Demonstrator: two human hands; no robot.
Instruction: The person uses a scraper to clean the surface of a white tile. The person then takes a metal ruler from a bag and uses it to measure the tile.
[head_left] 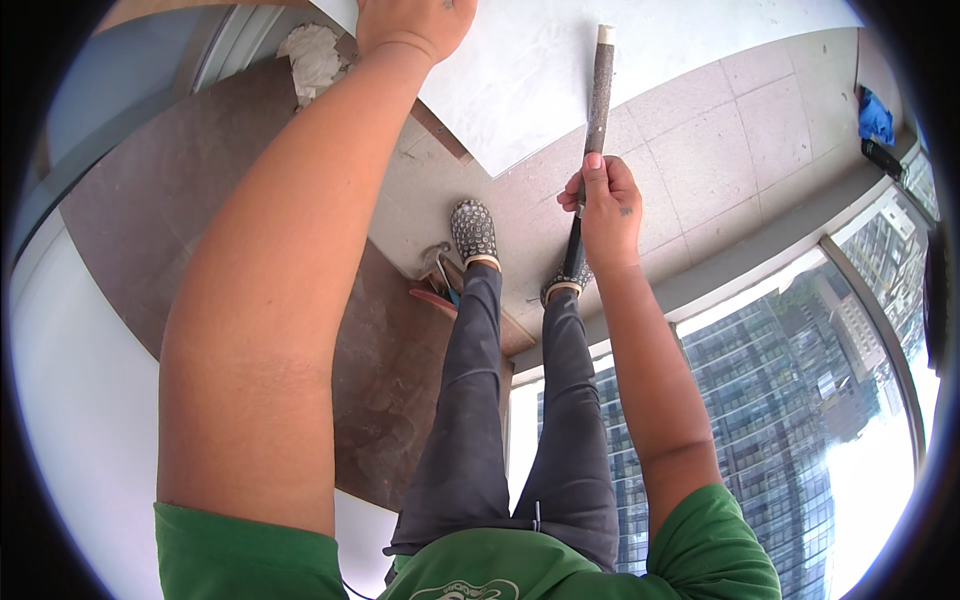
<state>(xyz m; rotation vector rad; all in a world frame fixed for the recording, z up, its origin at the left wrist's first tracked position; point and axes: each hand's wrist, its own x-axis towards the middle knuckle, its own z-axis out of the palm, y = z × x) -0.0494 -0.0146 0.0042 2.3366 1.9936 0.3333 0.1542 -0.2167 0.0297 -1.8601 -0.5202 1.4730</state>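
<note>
My right hand [608,205] is closed around a long, narrow bar [600,95], dark and speckled, with a pale tip and a black lower part. The bar is almost upright in the picture, and its upper part overlaps a large white panel [510,90]. I cannot make out exactly what kind of tool it is. My left arm reaches to the top edge, where my left hand [415,22] appears by the panel's left side. Its fingers are cut off by the picture's edge. One corner of the panel points toward my feet.
Pale floor tiles [710,140] lie beside the panel. A brown board [230,170] covers the floor at left, with a crumpled whitish bag [315,60] near its far end. Small tools [440,285] lie beside my left shoe [473,230]. Tall windows [740,400] and a blue bag [875,115] are at right.
</note>
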